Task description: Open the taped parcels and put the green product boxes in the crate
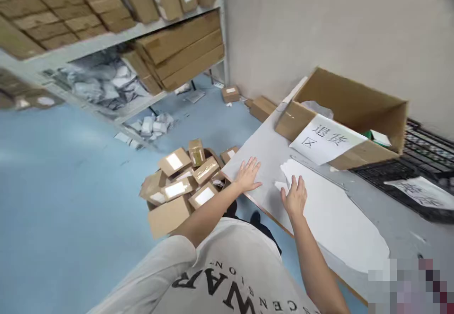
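Note:
My left hand is at the near left end of the grey table, palm down with its fingers spread, holding nothing. To its right, my right hand is also open, its fingers apart, over the left end of a large white sheet on the tabletop. Whether either palm presses on the surface, I cannot tell. Beyond my hands stands an open cardboard box; a paper sign with handwritten characters is fixed to its front. Clear plastic and a green and white item show inside the box.
Left of the table, a carton overflows with small taped boxes. Metal shelving holds brown cartons and white bags. Loose packets lie on the blue floor. A black rack bearing another handwritten sheet stands on the right.

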### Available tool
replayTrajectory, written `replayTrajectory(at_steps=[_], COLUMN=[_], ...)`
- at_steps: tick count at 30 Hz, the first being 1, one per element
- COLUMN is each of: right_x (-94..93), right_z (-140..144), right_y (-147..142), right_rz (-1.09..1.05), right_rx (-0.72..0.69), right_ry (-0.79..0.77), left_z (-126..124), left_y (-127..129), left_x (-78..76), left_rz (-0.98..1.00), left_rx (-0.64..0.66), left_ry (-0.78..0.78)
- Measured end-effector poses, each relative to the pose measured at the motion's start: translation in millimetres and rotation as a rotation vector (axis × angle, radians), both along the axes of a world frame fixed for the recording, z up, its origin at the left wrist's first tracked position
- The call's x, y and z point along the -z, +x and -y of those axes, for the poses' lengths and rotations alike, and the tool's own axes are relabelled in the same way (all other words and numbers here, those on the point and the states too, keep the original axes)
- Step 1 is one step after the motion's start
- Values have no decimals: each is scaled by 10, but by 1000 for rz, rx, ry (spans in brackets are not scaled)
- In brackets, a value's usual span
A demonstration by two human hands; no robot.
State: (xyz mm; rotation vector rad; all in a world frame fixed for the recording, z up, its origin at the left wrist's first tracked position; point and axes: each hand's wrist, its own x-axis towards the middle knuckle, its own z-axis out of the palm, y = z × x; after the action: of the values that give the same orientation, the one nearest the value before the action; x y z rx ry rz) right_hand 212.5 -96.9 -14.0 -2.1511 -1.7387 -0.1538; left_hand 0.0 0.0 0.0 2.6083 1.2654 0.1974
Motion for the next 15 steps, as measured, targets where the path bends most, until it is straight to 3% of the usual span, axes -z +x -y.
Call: replayTrajectory(at_steps=[7,15], right_x=[73,24], right_z=[-472,-805], right_y=[-167,-355], right_rz=[-49,-36], right_rx=[-191,-464], right_ry=[-49,-50], left_z=[181,591], left_y=[-500,-700], left_x=[88,-109], left_rz=[-56,-20], left_rx=[-296,-591], left_ry=[-78,-47])
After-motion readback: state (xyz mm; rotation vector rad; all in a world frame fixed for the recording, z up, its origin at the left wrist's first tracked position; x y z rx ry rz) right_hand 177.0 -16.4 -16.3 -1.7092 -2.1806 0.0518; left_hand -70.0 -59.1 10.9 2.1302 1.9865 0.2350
